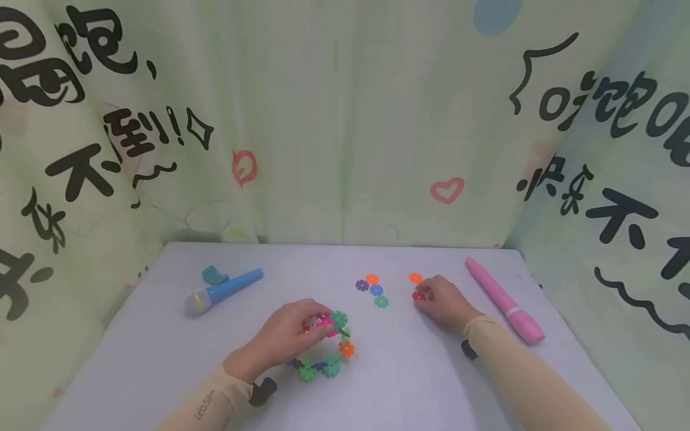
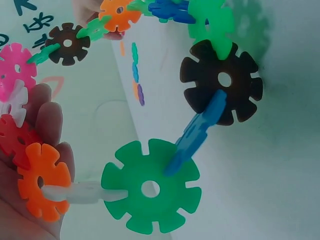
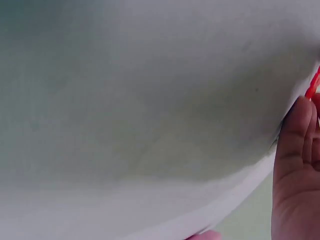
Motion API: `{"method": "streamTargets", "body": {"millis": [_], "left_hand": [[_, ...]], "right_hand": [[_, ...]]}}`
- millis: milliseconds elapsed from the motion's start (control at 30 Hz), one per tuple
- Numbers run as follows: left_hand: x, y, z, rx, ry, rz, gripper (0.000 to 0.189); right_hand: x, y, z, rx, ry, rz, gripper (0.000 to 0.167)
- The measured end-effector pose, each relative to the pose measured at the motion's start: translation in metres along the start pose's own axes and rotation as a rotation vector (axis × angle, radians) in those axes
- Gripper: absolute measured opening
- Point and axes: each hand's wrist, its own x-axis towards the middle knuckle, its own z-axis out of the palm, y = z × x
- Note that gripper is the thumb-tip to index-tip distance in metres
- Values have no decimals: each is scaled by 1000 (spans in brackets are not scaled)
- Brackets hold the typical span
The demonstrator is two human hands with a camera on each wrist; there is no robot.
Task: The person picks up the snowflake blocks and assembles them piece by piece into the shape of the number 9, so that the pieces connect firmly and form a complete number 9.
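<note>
My left hand (image 1: 293,326) grips one part of a chain of slotted flower-shaped plastic discs (image 1: 331,366), and the rest curves down toward the white table. Seen from the left wrist, the links alternate in angle: a green disc (image 2: 125,170), a brown disc (image 2: 245,80), an orange disc (image 2: 35,165) and others, with a red disc (image 2: 17,140) and a white one against the fingers. Over on the right, my right hand (image 1: 446,302) pinches a red disc (image 1: 418,296) at the tabletop; the right wrist view catches only its red edge (image 3: 312,86).
Between the hands lie several loose discs, among them a blue disc (image 1: 376,290). One orange disc (image 1: 415,278) sits just beyond the right fingers. A blue toy microphone (image 1: 232,287) and a teal piece (image 1: 214,275) are at left, a pink stick-shaped object (image 1: 504,299) at right.
</note>
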Motion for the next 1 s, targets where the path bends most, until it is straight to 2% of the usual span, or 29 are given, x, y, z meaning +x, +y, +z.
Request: {"method": "streamTargets", "body": {"millis": [200,433,633,800,1000], "left_hand": [[0,0,0,-13,-8,-18,35],[0,0,1,-13,-4,-1,34],[1,0,0,3,-6,0,33],[2,1,-1,8,-4,12,31],[3,1,0,9,6,9,30]], "right_hand": [[-4,0,-5,54,-27,-3,25],[-3,8,0,43,-12,41,28],[-4,7,5,73,14,-38,24],[-9,-4,3,158,42,-81,20],[-23,-33,-1,317,19,-135,31]]}}
